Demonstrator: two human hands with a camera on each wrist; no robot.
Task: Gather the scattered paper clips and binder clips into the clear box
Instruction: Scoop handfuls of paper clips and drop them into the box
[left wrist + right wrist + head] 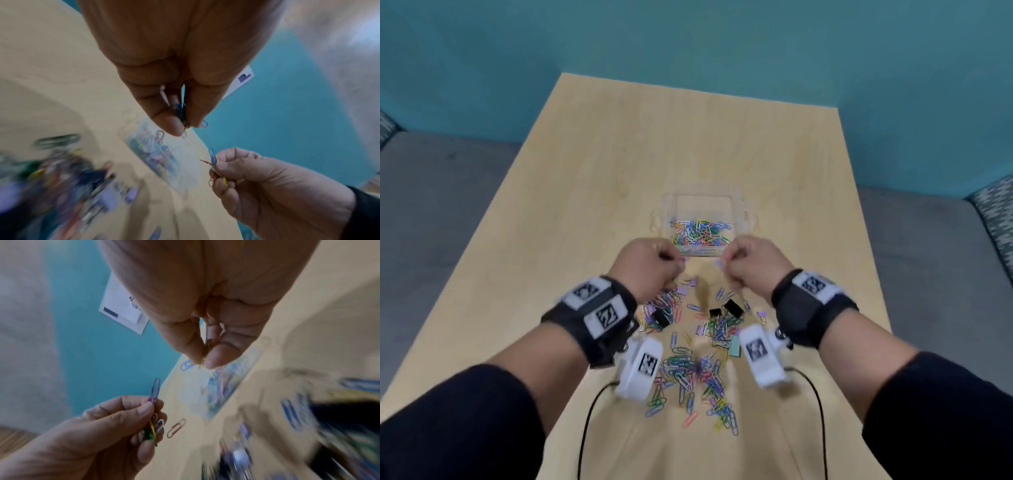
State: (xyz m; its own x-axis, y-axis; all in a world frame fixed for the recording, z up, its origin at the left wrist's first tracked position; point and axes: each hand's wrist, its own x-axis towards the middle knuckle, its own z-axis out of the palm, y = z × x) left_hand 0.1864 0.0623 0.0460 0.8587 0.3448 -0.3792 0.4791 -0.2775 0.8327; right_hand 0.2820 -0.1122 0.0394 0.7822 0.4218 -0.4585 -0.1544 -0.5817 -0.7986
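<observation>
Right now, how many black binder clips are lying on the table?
3 visible: one black metal binder clip on the left, two more side by side to its right. Others may be hidden from view.

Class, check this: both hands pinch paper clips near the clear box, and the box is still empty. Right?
Not quite. Both hands, left hand and right hand, do pinch paper clips near the box, but the head view shows many clips already inside it.

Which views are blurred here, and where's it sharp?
Head: mild motion blur on the wrist cameras; clear box readable. Left wrist: left hand sharp, loose clips smeared. Right wrist: right hand fairly sharp, lower right smeared.
</observation>
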